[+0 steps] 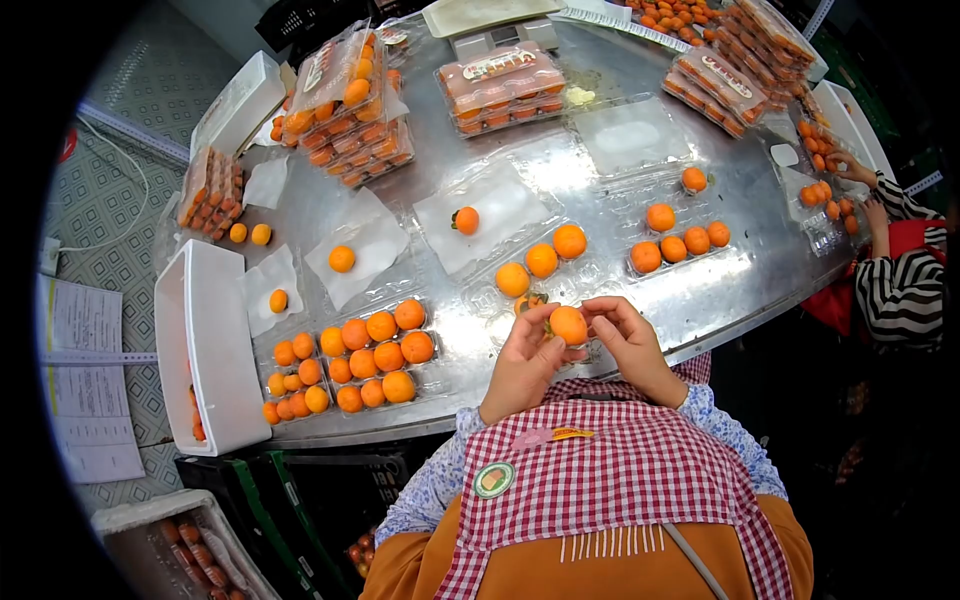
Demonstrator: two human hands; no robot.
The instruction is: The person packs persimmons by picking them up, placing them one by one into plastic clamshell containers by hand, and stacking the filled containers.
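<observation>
Between my hands, above the front edge of the metal table (470,330), is an orange fruit (568,325). My left hand (527,355) has its fingers and thumb closed on the fruit's left side. On the right, my right hand (628,345) has its fingertips at the fruit's upper right; whether they touch it is not clear. Just behind my left hand another fruit (528,302) with green leaves partly shows. Beyond it, a row of orange fruits (541,260) sits in a clear plastic tray. Left of my hands stand filled clear trays (375,358) of orange fruits.
Stacked packs (500,85) stand at the back near a scale (500,35). A white foam box (210,350) is at the left edge. Single fruits lie on white sheets (480,215). At the right, a co-worker's hands (855,168) are over another tray.
</observation>
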